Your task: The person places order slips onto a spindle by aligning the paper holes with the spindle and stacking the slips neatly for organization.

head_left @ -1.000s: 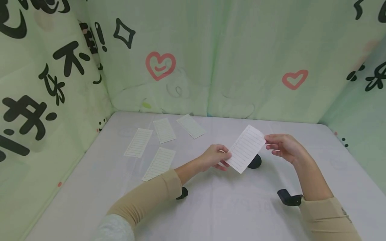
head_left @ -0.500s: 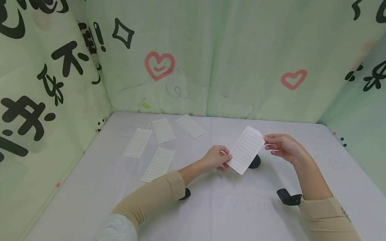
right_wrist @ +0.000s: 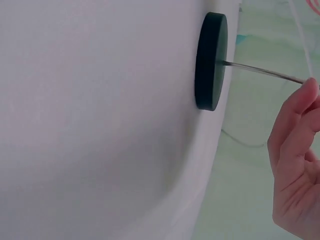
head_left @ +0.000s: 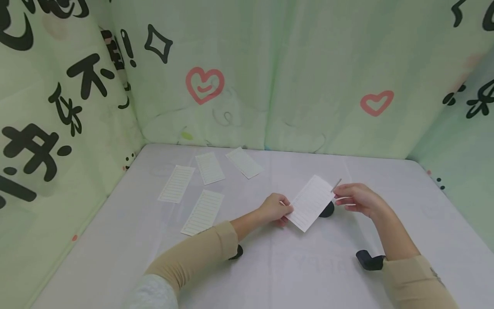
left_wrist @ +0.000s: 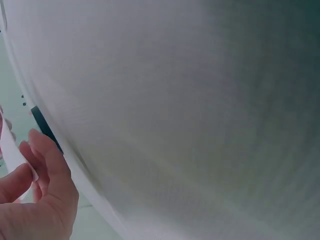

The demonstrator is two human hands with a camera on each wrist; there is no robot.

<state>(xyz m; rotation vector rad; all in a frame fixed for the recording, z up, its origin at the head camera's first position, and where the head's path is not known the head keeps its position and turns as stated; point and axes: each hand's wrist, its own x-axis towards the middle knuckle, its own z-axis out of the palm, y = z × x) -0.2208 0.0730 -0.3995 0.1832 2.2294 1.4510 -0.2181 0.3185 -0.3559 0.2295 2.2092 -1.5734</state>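
In the head view my left hand [head_left: 275, 207] pinches the left corner of a white lined paper slip [head_left: 310, 204], held tilted above the table. My right hand [head_left: 359, 199] pinches the slip's right corner, its other fingers loosely bent. Under the slip stands a paper spike, its black round base [head_left: 328, 210] partly covered. The thin metal rod [head_left: 337, 185] shows above the slip's right corner; whether it pierces the paper I cannot tell. In the right wrist view the rod [right_wrist: 260, 70] rises from the base [right_wrist: 211, 62] to my fingertips.
Several lined slips lie on the white table [head_left: 308, 274]: one slip [head_left: 203, 212] near my left forearm, others [head_left: 176, 183] farther back. Black wrist-camera mounts [head_left: 370, 260] jut from both sleeves. Printed green curtains [head_left: 320, 64] surround the table's back and sides.
Both hands have lowered the slip and shifted it slightly left. The rod's tip, hidden before, now shows above the slip's right corner.
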